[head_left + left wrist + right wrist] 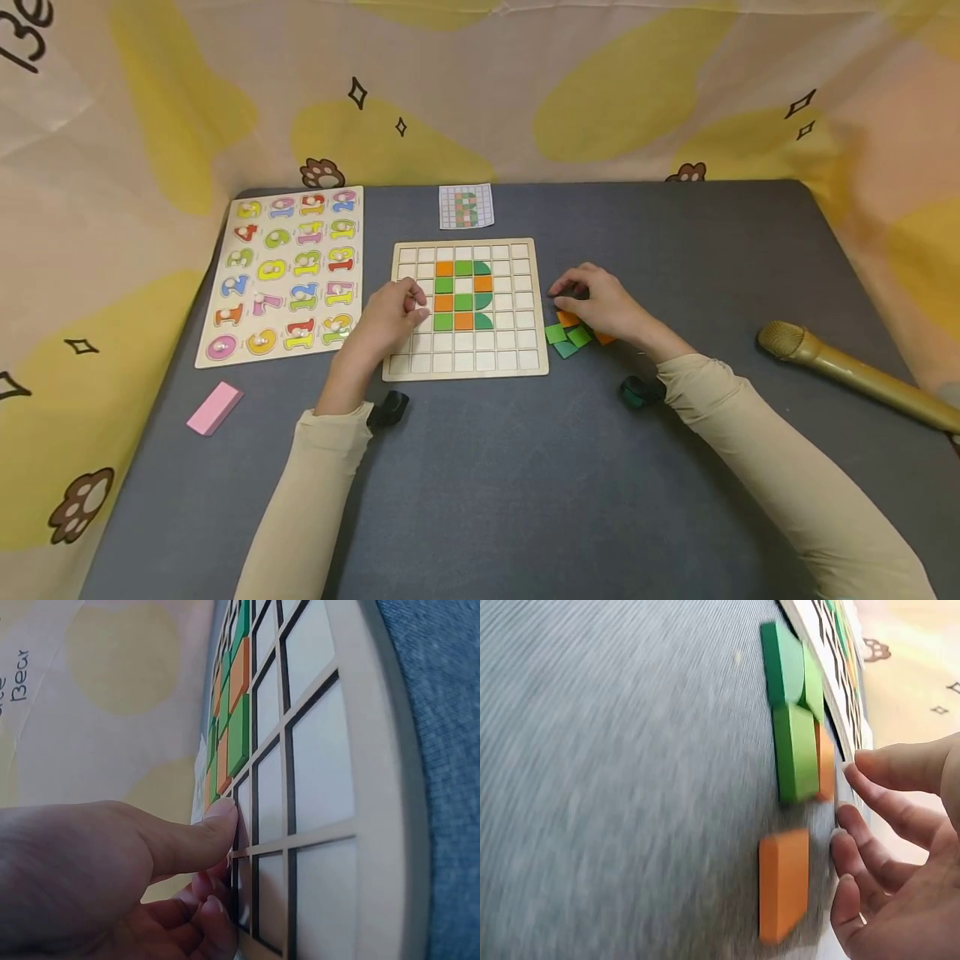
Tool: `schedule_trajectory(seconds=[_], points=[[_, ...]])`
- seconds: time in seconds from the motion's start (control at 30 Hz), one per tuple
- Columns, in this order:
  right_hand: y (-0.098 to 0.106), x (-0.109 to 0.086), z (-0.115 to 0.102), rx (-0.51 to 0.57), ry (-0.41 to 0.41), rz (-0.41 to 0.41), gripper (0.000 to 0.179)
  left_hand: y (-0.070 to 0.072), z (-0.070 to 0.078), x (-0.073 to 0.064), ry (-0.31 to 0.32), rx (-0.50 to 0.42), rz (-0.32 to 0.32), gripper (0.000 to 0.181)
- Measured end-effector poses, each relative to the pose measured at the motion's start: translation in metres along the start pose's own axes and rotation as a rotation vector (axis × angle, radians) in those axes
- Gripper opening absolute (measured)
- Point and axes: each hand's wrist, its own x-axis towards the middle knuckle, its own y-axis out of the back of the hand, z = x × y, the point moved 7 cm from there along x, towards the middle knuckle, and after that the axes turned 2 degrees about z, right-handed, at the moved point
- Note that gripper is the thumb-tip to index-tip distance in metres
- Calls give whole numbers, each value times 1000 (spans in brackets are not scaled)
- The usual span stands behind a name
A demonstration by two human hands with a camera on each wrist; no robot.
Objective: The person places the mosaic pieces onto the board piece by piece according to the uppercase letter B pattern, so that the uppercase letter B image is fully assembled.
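My left hand rests at the left side of a wooden grid board, its fingers loosely bent. In the left wrist view the thumb lies at the grid beside the coloured tiles, with nothing held. Orange, light green and dark green tiles, some with a rounded corner, fill several cells at the board's middle. Just right of the board, my right hand hovers over a small pile of loose tiles. Its fingers are relaxed and empty beside an orange tile and a light green tile.
Behind the board lies a small pattern card showing a similar coloured figure. A number puzzle board is at the left, with a pink block in front of it. A gold microphone lies at the right. Patterned cloth surrounds the table.
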Motion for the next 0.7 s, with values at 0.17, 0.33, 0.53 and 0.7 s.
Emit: schedule_trajectory(seconds=[0.17,0.33,0.53,0.7], points=[[6,-6,6,-34,0,-76,24,0,0,-1,-12,9,4,11],[4,-11,4,-42,60,-164,36,0,-1,0,-15,23,2,11],[-5,-14,0,-37,128,-163,28,0,-1,0,-13,29,0,11],[-8,-15,-2,-28,142,-156,20,0,0,0,-21,27,0,11]])
